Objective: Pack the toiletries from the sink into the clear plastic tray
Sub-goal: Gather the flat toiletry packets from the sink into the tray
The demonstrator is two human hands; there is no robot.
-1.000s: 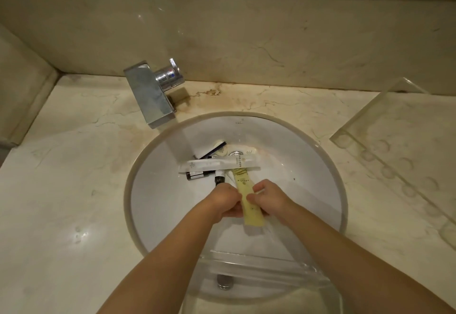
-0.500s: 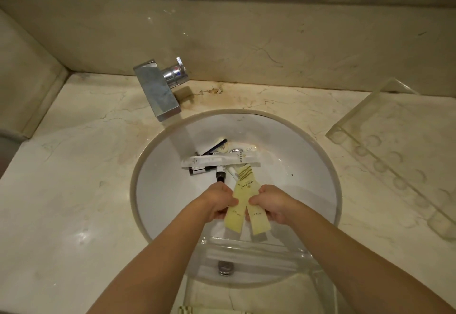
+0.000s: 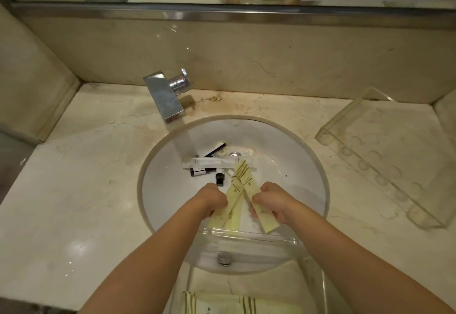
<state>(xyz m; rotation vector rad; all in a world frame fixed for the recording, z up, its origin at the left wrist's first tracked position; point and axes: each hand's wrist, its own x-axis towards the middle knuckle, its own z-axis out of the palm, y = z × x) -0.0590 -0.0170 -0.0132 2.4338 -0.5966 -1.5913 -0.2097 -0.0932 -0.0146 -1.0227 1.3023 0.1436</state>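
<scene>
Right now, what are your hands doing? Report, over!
Left hand shut on left yellow packet. Right hand shut on right yellow packet. More toiletries in sink. Clear tray near, nothing blocking.

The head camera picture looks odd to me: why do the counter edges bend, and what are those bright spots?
Head view: wide-angle lens bows the steel mirror ledge and beige marble counter; glare spots shine on the counter's left; the clear plastic tray nearest the camera is hard to outline.
</scene>
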